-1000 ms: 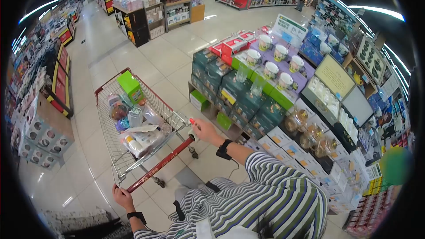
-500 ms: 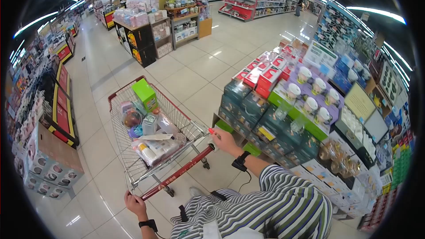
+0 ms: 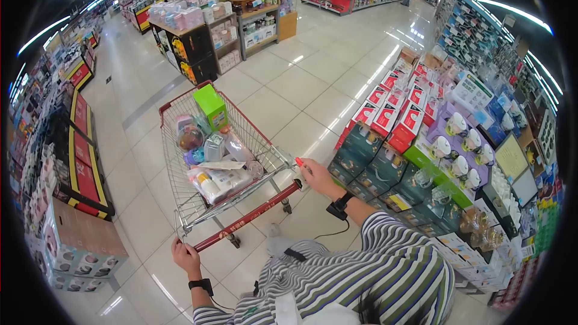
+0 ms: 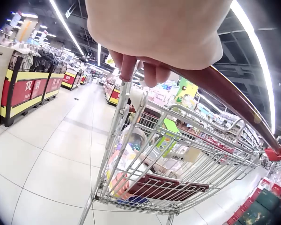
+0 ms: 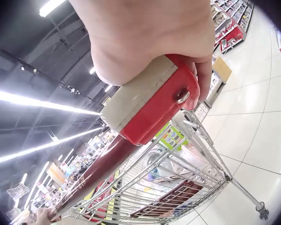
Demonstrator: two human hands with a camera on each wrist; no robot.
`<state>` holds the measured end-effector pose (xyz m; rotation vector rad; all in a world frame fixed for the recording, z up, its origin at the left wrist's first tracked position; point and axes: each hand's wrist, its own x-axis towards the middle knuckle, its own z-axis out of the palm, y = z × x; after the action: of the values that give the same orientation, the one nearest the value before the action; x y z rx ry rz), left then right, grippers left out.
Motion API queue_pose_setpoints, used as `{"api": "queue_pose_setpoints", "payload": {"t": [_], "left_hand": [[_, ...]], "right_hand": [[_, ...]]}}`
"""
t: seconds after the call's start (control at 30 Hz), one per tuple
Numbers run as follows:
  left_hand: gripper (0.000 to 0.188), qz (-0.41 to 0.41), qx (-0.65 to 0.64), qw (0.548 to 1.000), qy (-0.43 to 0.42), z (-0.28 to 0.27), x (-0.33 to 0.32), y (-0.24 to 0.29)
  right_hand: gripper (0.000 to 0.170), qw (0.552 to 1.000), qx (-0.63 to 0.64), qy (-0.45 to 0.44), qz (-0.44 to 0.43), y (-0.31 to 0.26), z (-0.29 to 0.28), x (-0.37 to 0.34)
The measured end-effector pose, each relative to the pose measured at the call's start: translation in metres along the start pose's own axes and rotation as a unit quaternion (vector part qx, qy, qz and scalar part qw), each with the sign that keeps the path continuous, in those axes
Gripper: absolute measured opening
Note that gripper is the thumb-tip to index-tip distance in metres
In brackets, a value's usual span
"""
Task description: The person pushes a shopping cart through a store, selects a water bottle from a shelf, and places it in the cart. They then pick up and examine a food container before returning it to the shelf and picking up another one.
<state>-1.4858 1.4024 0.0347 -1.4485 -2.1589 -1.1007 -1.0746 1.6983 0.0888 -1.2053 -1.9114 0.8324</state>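
Both hands are on the red push bar (image 3: 247, 219) of a wire shopping cart (image 3: 183, 95). The left hand (image 3: 186, 256) curls its fingers round the bar's left end. At the other end the right hand (image 3: 316, 177) grips over a red and beige lock box (image 5: 154, 103), which shows under the palm in the right wrist view. Goods lie inside the cart: a bright green box (image 3: 210, 106) at the far end, clear plastic containers (image 3: 214, 146) in the middle, and a clear bag of goods (image 3: 209, 190) closest to the bar.
On the right stands a display of dark green boxes (image 3: 361, 150), red boxes (image 3: 385, 117) and cups (image 3: 456, 124). Pinkish cartons (image 3: 84, 235) and promotion bins (image 3: 81, 156) line the left. A black-sided display (image 3: 186, 54) stands ahead beside tiled aisle floor (image 3: 307, 81).
The cart and both hands appear further right in the head view. The boxes and cups on the right have shifted right too. Both hands keep their grip.
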Motion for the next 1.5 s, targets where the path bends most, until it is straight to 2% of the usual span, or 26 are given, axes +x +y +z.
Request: {"api": "queue_pose_setpoints", "payload": {"t": [0.07, 0.17, 0.23, 0.33, 0.4, 0.53, 0.63, 0.7, 0.73, 0.8, 0.87, 1.0, 1.03, 1.1, 1.2, 1.23, 1.3, 1.4, 1.5], "left_hand": [[0.018, -0.002, -0.014, 1.0, -0.004, 0.028, 0.025, -0.013], [0.018, 0.028, -0.017, 0.999, -0.008, 0.056, 0.085, -0.044], [0.018, 0.033, -0.013, 0.999, -0.007, 0.073, 0.116, -0.051], [0.019, 0.038, -0.004, 0.999, -0.026, 0.102, 0.154, -0.061], [0.018, 0.065, -0.03, 0.996, -0.043, 0.115, 0.188, -0.07], [0.017, 0.091, -0.034, 0.993, -0.067, 0.151, 0.254, -0.086], [0.016, 0.119, -0.048, 0.989, -0.076, 0.189, 0.293, -0.095], [0.016, 0.141, -0.078, 0.984, -0.081, 0.207, 0.334, -0.095], [0.016, 0.132, -0.074, 0.985, -0.081, 0.218, 0.352, -0.096], [0.014, 0.13, -0.088, 0.982, -0.108, 0.251, 0.369, -0.1], [0.014, 0.129, -0.096, 0.98, -0.116, 0.278, 0.397, -0.102], [0.017, 0.146, -0.118, 0.971, -0.151, 0.322, 0.444, -0.097], [0.019, 0.136, -0.137, 0.972, -0.136, 0.332, 0.453, -0.092], [0.02, 0.152, -0.126, 0.965, -0.171, 0.347, 0.464, -0.092], [0.017, 0.187, -0.133, 0.96, -0.162, 0.367, 0.469, -0.093], [0.016, 0.193, -0.137, 0.96, -0.151, 0.365, 0.47, -0.083], [0.011, 0.179, -0.152, 0.955, -0.183, 0.366, 0.462, -0.077], [0.009, 0.166, -0.132, 0.95, -0.228, 0.356, 0.456, -0.064], [0.009, 0.156, -0.102, 0.949, -0.255, 0.341, 0.453, -0.059]], "right_hand": [[0.022, 1.0, 0.004, -0.01, 0.001, 0.005, 0.006, 0.029], [0.023, 0.999, -0.018, -0.022, -0.046, 0.017, 0.031, 0.07], [0.022, 0.998, -0.015, -0.052, 0.011, 0.003, 0.025, 0.09], [0.021, 0.997, -0.059, -0.036, -0.039, 0.009, 0.029, 0.117], [0.02, 0.998, -0.045, -0.046, -0.018, 0.008, 0.034, 0.135], [0.018, 0.999, -0.04, -0.003, -0.015, 0.005, 0.046, 0.168], [0.016, 0.998, -0.047, 0.012, 0.031, 0.006, 0.054, 0.186], [0.012, 0.995, -0.037, 0.057, 0.077, -0.004, 0.059, 0.207], [0.012, 0.995, -0.038, 0.047, 0.075, -0.003, 0.061, 0.22], [0.008, 0.987, -0.101, 0.123, 0.014, 0.017, 0.071, 0.234], [0.006, 0.983, -0.126, 0.137, 0.003, 0.024, 0.074, 0.256], [0.006, 0.979, -0.129, 0.158, 0.028, 0.035, 0.069, 0.293], [0.006, 0.977, -0.129, 0.165, 0.036, 0.041, 0.065, 0.299], [0.01, 0.977, -0.116, 0.162, 0.075, 0.047, 0.063, 0.314], [0.032, 0.971, -0.007, 0.17, 0.168, 0.069, 0.058, 0.325], [0.033, 0.972, -0.018, 0.156, 0.176, 0.076, 0.053, 0.323], [0.034, 0.972, -0.036, 0.142, 0.184, 0.086, 0.033, 0.339], [0.036, 0.968, -0.015, 0.096, 0.23, 0.076, 0.029, 0.342], [0.039, 0.97, 0.008, 0.081, 0.227, 0.069, 0.02, 0.361]]}}
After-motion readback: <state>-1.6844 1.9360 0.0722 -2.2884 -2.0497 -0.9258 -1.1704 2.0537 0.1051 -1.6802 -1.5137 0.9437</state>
